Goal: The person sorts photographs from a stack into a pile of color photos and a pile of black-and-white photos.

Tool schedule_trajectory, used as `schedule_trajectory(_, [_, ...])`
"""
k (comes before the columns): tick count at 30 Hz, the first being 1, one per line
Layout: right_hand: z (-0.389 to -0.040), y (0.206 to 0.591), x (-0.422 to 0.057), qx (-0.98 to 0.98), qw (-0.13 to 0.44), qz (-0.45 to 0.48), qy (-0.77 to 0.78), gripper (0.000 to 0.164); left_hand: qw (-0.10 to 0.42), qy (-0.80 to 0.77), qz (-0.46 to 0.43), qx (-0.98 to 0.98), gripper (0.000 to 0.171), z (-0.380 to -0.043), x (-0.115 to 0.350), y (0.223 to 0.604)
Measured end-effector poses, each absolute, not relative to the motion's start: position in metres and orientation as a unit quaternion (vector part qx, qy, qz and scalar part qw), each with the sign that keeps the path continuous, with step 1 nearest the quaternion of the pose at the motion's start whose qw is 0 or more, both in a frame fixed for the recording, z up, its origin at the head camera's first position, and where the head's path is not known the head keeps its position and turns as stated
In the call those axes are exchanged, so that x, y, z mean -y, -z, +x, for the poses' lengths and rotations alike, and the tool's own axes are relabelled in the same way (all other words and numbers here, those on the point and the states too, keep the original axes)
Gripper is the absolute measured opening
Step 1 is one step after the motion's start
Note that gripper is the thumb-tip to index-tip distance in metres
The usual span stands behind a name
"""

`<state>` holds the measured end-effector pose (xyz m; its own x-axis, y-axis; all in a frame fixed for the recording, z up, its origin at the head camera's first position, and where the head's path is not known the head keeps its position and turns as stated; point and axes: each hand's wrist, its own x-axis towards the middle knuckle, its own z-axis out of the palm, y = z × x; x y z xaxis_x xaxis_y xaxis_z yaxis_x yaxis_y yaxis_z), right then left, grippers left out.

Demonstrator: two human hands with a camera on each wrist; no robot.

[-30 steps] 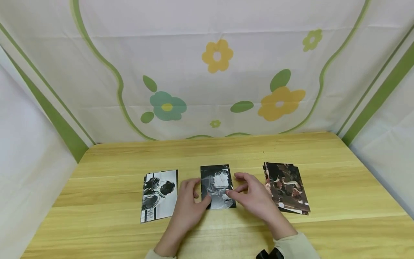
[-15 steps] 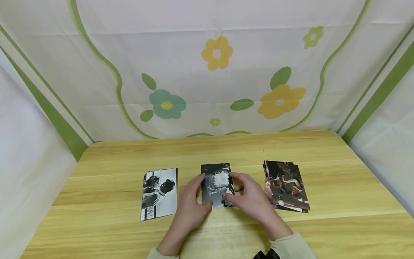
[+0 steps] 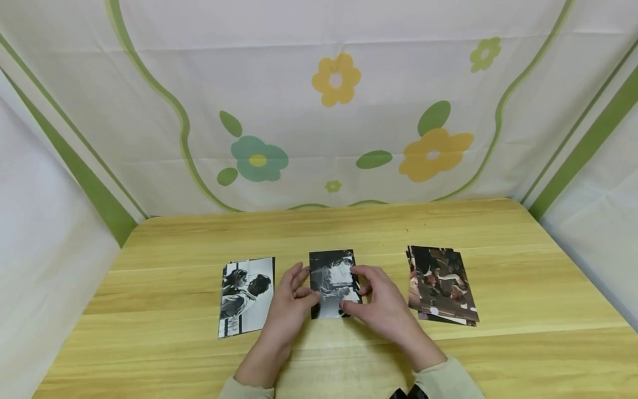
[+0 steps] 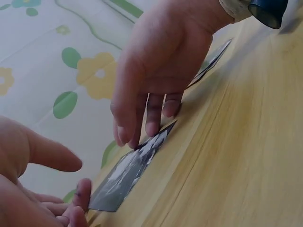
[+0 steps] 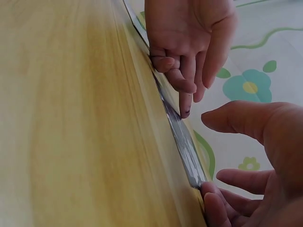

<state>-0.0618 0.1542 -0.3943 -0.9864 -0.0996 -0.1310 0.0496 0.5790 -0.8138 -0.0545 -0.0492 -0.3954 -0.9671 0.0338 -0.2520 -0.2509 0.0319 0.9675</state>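
A black-and-white photo card [image 3: 326, 260] lies on the wooden table between both hands. My left hand [image 3: 288, 305] is at its left side, fingertips right at the edge. Along the opposite edge are the fingers of my right hand [image 3: 381, 299]. In the left wrist view, the left thumb [image 4: 59, 158] stands raised, apart from the card [image 4: 125, 182]. The right wrist view shows the right thumb [image 5: 232, 118] likewise lifted away, with fingertips by the card's corner. Neither hand pinches the card.
To the left lies a small pile of photo cards [image 3: 256, 310] topped by a black-and-white picture. A fanned pile with a dark colour picture [image 3: 443, 288] lies at the right. Behind the table [image 3: 339, 354] hangs a flowered white cloth [image 3: 299, 111].
My right index finger has come in to the card's right edge. The left fingers reached up along the left edge, then drew back slightly. The side piles stay put.
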Motion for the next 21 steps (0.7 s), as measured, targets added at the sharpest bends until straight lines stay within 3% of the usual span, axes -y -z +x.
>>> schedule_trajectory(17, [-0.062,0.395,-0.153,-0.89,0.074,-0.023,0.449,0.079,0.074,-0.586,-0.09,-0.802,0.085,-0.048,0.035,0.396])
schedule_trajectory(21, [-0.061,0.396,-0.151,-0.893,0.06,-0.031,0.444,0.078,0.024,-0.528,-0.057,-0.847,0.09,-0.047,0.026,0.403])
